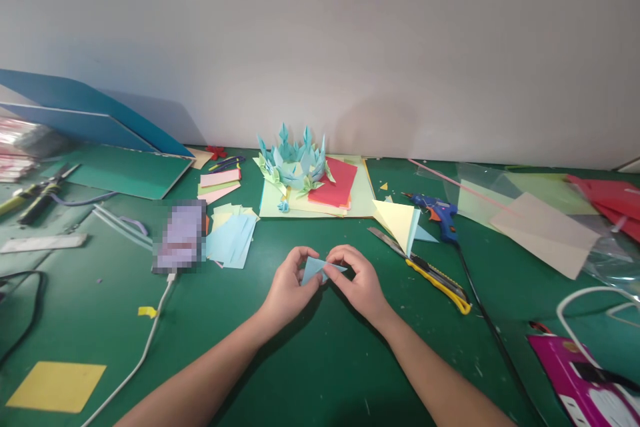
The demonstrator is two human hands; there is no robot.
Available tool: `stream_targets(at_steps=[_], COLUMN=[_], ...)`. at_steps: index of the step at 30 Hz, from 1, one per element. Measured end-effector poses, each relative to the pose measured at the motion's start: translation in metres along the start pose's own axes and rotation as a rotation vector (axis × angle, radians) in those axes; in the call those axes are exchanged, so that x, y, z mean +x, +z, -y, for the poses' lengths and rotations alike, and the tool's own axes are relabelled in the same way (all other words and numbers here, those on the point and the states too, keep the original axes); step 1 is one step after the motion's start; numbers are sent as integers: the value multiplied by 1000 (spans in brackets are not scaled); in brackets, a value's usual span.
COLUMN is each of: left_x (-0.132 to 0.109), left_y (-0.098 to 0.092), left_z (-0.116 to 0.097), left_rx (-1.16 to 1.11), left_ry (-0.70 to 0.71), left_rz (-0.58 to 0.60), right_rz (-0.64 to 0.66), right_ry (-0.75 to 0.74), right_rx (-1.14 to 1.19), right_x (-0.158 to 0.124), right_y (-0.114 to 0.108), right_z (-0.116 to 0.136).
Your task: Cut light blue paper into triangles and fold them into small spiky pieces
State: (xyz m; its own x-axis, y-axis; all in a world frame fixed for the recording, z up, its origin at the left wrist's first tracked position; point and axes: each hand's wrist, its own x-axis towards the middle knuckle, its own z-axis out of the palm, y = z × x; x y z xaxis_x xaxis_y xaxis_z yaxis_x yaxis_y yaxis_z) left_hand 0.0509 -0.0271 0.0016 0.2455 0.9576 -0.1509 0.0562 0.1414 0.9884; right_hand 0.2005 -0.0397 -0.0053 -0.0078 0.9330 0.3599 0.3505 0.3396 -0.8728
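A small light blue paper [313, 268], folded to a pointed shape, is held up between my two hands over the middle of the green table. My left hand [294, 282] is closed on its left side, thumb in front. Pinching the right part, my right hand [358, 278] has its thumb and fingers on the paper near a tip that points right. Beyond my hands stands a blue and green folded-paper crown [293, 167] on pale sheets. Light blue paper slips [233, 240] lie to the left of my hands.
Right of my hands lie a yellow cutter [440, 283], folded yellow paper [399, 221] and a blue glue gun [435, 209] with its cable. A phone [181, 237] with a white cable [156, 327] is at the left. Red paper [337, 181] lies beside the crown.
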Motion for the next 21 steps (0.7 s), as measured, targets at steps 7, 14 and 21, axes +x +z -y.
stream_targets(at_steps=[7, 14, 21], left_x=[-1, 0, 3], left_y=[2, 2, -3], left_z=[-7, -5, -9], left_rx=[-23, -14, -75], left_ry=[-38, -5, -22], left_rz=[27, 6, -72], right_rz=[15, -5, -5], right_ry=[18, 0, 67], right_rx=[105, 75, 69], right_x=[0, 0, 0], right_y=[-1, 0, 0], right_z=[4, 3, 6])
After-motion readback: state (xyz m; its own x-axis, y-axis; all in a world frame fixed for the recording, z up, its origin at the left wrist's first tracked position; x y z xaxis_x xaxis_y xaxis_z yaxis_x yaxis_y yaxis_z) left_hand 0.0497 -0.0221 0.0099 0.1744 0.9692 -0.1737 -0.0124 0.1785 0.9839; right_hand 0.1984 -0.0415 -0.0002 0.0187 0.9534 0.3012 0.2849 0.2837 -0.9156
